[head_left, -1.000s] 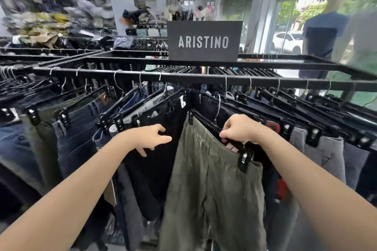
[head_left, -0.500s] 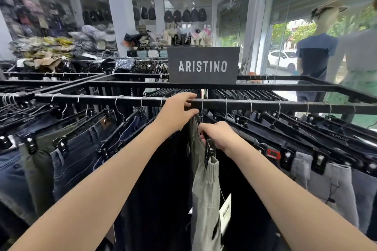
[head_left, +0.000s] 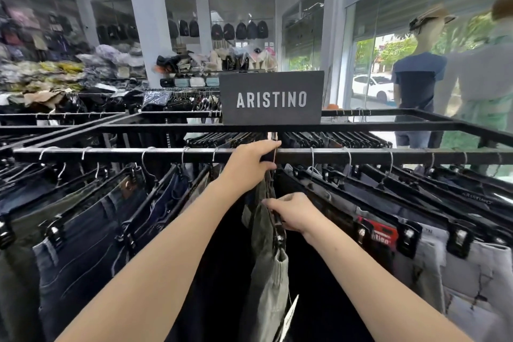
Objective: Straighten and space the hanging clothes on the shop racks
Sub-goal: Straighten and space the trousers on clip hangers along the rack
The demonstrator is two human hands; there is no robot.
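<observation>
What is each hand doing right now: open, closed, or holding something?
Left hand: closed round the black rail.
Right hand: gripping the clip hanger of the olive trousers.

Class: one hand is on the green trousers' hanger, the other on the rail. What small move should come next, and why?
Probably let the right hand release the hanger: the green trousers already hang edge-on under the rail, which the left hand grips just above them, placed to space them.
</observation>
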